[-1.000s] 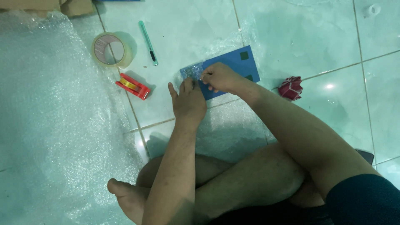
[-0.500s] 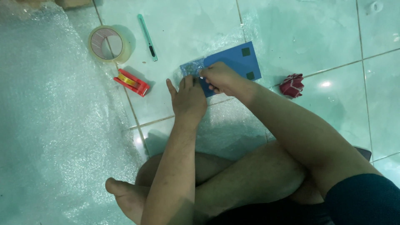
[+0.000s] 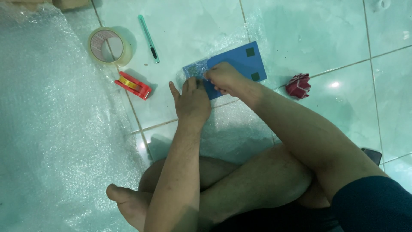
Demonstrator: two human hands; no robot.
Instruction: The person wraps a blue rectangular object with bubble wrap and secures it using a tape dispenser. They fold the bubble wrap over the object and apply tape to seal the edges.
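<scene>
Shifted a little between the earlier pictures and now: right hand (image 3: 223,77) moved leftward along the near edge of the blue flat piece (image 3: 238,64), fingers now bunched close to the bubble-wrapped corner (image 3: 195,69). Left hand (image 3: 193,101) edged up against that same corner, thumb spread out to the left, fingertips pressed nearer the right hand than before. Whole view tipped slightly, so tape roll (image 3: 107,46), green pen knife (image 3: 149,38) and red tape dispenser (image 3: 133,85) sit a touch higher in frame
</scene>
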